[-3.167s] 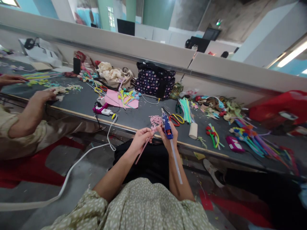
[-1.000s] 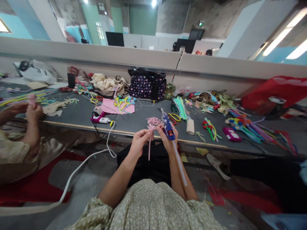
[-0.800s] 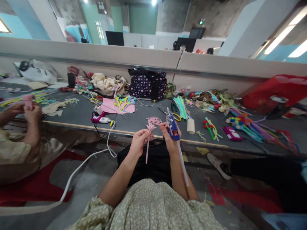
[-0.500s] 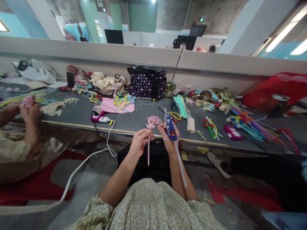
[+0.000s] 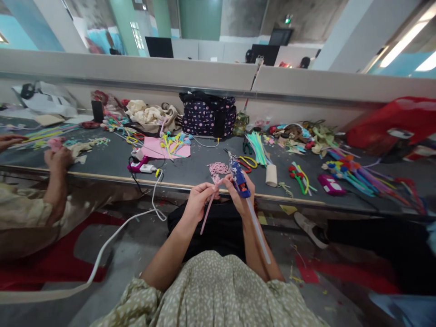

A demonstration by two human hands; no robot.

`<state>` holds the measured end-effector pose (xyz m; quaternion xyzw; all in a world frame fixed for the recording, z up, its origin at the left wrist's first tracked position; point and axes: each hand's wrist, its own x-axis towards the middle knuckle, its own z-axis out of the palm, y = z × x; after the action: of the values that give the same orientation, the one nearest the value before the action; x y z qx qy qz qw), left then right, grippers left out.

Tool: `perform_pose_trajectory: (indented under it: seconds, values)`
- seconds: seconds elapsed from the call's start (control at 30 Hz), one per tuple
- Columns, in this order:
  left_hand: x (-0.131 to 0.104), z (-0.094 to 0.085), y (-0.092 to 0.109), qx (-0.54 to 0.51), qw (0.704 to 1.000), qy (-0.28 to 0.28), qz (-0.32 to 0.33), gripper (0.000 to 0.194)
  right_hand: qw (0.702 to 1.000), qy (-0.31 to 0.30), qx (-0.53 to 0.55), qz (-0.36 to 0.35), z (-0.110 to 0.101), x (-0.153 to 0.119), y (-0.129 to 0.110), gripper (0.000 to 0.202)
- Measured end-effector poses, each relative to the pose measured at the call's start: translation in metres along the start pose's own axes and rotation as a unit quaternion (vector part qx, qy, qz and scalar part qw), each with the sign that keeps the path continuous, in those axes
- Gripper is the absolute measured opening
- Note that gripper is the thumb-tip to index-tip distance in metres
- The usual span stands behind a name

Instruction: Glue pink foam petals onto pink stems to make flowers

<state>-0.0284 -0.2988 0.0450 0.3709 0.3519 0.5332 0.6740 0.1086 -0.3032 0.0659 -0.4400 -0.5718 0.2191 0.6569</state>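
My left hand (image 5: 197,202) is closed around a pink fuzzy stem (image 5: 206,217), which slants down toward my lap. At its top is a small pink flower-like tuft (image 5: 216,180). My right hand (image 5: 242,200) grips a blue glue gun (image 5: 240,180), nozzle up, and a long translucent glue stick (image 5: 259,234) trails from its back. The right thumb and fingertip also pinch a pink bit at the tuft's side. Just beyond my hands, a pile of small pink pieces (image 5: 218,168) lies on the dark table (image 5: 190,175).
Scissors (image 5: 250,162), green pipe cleaners (image 5: 257,147) and a cardboard tube (image 5: 271,175) lie right of the gun. A pink sheet (image 5: 150,147) and a purple power strip (image 5: 139,166) with a white cable are to the left. A co-worker's hand (image 5: 58,156) is at far left.
My right fingertips have come in to the tuft and now pinch a pink bit there. The stem has tilted, its lower end swinging left. The co-worker's hands have moved apart.
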Motion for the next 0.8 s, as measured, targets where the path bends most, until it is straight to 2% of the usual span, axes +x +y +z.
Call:
perform_pose_trajectory:
  seconds: [0.33, 0.53, 0.6, 0.8]
  values:
    - [0.000, -0.003, -0.004, 0.023, 0.999, -0.020, 0.010, 0.020, 0.996, -0.072, -0.043, -0.024, -0.014, 0.006, 0.002, 0.012]
    - [0.002, -0.001, -0.003, -0.010, 1.000, 0.004, 0.017, 0.025, 1.000, 0.008, -0.001, -0.013, -0.014, 0.004, -0.004, 0.015]
    - [0.003, -0.001, -0.002, -0.032, 0.999, 0.020, 0.012, 0.027, 1.000, 0.007, 0.012, 0.009, -0.017, -0.001, -0.004, 0.018]
    - [0.006, -0.003, 0.000, -0.105, 0.994, 0.037, -0.022, 0.029, 0.993, -0.109, -0.032, 0.018, -0.028, -0.019, 0.000, 0.019]
